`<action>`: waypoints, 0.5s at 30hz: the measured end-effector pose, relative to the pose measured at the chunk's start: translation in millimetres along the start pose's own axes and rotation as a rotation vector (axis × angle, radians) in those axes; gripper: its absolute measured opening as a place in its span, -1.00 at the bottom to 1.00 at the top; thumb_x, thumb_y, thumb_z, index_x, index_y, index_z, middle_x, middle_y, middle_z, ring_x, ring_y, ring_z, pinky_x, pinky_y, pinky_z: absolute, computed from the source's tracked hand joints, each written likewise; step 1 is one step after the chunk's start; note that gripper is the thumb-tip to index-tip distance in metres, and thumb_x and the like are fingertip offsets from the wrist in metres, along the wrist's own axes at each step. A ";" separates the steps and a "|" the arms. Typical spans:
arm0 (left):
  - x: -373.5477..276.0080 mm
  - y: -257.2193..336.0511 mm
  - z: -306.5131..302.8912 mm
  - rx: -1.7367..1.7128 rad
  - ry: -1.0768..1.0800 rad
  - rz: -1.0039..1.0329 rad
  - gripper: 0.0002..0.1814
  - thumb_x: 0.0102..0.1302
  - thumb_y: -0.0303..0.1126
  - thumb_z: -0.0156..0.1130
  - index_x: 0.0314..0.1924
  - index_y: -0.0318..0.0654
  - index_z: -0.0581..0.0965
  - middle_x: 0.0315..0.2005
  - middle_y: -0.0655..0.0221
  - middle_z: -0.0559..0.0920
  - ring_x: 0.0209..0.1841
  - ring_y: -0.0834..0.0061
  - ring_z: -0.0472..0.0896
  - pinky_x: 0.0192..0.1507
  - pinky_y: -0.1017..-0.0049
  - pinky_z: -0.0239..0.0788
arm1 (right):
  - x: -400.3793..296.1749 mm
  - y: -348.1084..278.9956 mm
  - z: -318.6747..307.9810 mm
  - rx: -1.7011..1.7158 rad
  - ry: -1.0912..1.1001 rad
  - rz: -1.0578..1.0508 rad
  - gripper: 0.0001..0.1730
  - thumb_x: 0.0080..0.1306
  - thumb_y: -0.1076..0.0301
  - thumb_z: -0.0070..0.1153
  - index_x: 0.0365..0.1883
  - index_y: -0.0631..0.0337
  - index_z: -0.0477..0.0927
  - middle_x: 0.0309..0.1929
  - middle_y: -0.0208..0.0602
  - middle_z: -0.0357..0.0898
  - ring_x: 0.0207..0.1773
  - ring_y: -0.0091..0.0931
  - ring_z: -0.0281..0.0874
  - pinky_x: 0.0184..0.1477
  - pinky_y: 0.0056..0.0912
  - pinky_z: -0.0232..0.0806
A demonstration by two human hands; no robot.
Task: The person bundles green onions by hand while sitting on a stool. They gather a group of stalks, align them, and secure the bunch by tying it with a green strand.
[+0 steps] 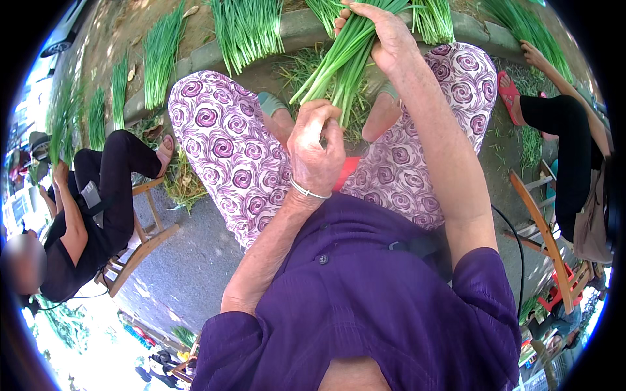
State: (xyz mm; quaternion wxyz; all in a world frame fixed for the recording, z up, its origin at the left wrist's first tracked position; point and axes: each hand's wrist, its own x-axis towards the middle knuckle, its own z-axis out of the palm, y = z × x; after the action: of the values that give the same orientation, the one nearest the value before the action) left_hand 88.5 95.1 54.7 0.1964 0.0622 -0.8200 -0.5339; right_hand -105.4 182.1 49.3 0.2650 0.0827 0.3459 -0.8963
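A bunch of long green leafy stalks, like garlic chives [337, 68], slants between my knees, its pale cut ends pointing down towards me. My right hand [386, 36] is closed around the upper part of the bunch. At the lower ends is my left hand [318, 141], with a bangle on its wrist; its thumb and forefinger are bent together beside the pale stems. Whether these fingers pinch a stalk cannot be told. Loose green and dry trimmings [305, 73] lie on the ground below the bunch.
Sorted bundles of chives [249, 34] lean along a stone kerb [298, 29] ahead. A co-worker in black [117, 161] sits at the left holding greens; another co-worker's arm [562, 83] reaches to chives at the right. Wooden chairs [139, 249] stand on both sides. A black cable [519, 254] hangs at my right.
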 end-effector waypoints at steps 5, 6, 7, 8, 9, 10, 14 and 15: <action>2.1 15.6 -1.2 0.158 -0.036 0.018 -0.81 0.17 -0.69 0.20 -0.19 -0.42 0.51 -0.15 0.25 0.53 -0.37 0.56 0.61 -0.39 0.62 0.53 | -0.6 -2.4 0.2 -0.016 0.013 -0.003 -0.89 0.29 0.42 0.06 -0.33 0.31 0.52 -0.49 -0.24 0.54 -0.43 -0.36 0.56 -0.28 -0.27 0.48; 1.7 15.2 -0.2 0.222 -0.027 0.047 -0.78 0.15 -0.67 0.23 -0.17 -0.40 0.51 -0.15 0.25 0.54 -0.39 0.55 0.61 -0.41 0.60 0.53 | -0.9 -2.5 1.0 -0.017 0.012 0.004 -0.89 0.29 0.42 0.06 -0.34 0.30 0.52 -0.50 -0.24 0.54 -0.43 -0.36 0.56 -0.28 -0.27 0.48; 1.4 13.8 1.1 0.287 -0.018 0.075 -0.75 0.13 -0.66 0.26 -0.16 -0.38 0.51 -0.14 0.26 0.54 -0.41 0.53 0.62 -0.43 0.59 0.52 | -1.1 -2.6 1.8 -0.012 0.021 0.001 -0.89 0.29 0.42 0.07 -0.35 0.30 0.52 -0.50 -0.24 0.54 -0.43 -0.36 0.56 -0.29 -0.27 0.48; 1.3 11.9 2.0 0.351 -0.009 0.104 -0.72 0.11 -0.64 0.29 -0.14 -0.36 0.51 -0.13 0.26 0.55 -0.43 0.52 0.62 -0.45 0.58 0.52 | -1.1 -2.9 2.7 -0.008 0.031 -0.001 -0.89 0.29 0.42 0.07 -0.36 0.30 0.51 -0.50 -0.24 0.54 -0.43 -0.37 0.56 -0.29 -0.27 0.48; 1.3 8.8 2.3 0.380 -0.004 0.126 -0.71 0.11 -0.63 0.29 -0.13 -0.35 0.51 -0.13 0.25 0.55 -0.43 0.50 0.63 -0.45 0.56 0.52 | -0.9 -2.9 3.5 -0.002 0.040 -0.003 -0.89 0.29 0.42 0.08 -0.37 0.30 0.51 -0.50 -0.24 0.54 -0.43 -0.37 0.56 -0.29 -0.28 0.48; 1.4 5.2 2.5 0.409 0.001 0.148 -0.70 0.11 -0.62 0.29 -0.12 -0.33 0.51 -0.12 0.24 0.55 -0.43 0.47 0.63 -0.46 0.54 0.52 | -0.9 -2.9 4.4 -0.004 0.047 -0.006 -0.89 0.28 0.42 0.08 -0.37 0.30 0.51 -0.51 -0.25 0.54 -0.44 -0.37 0.56 -0.30 -0.28 0.48; 3.3 8.4 2.1 0.510 -0.015 0.145 -0.71 0.10 -0.54 0.26 -0.12 -0.31 0.50 -0.10 0.24 0.53 -0.39 0.20 0.64 -0.43 0.32 0.52 | -0.7 -3.6 5.1 -0.010 0.063 -0.017 -0.89 0.28 0.42 0.10 -0.38 0.29 0.51 -0.51 -0.25 0.54 -0.45 -0.38 0.55 -0.31 -0.28 0.48; 3.5 10.9 1.6 0.518 -0.026 0.125 -0.72 0.10 -0.54 0.27 -0.14 -0.31 0.51 -0.11 0.24 0.53 -0.39 0.20 0.63 -0.42 0.31 0.52 | -0.2 -3.2 4.8 -0.012 0.062 -0.018 -0.89 0.27 0.42 0.10 -0.39 0.29 0.51 -0.52 -0.26 0.54 -0.45 -0.38 0.55 -0.32 -0.28 0.48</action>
State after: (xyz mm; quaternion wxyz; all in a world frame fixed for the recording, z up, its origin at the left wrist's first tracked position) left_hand 85.9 100.0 64.9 0.1957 0.0528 -0.9341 -0.2939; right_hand -106.7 181.0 54.8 0.2464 0.1059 0.3601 -0.8935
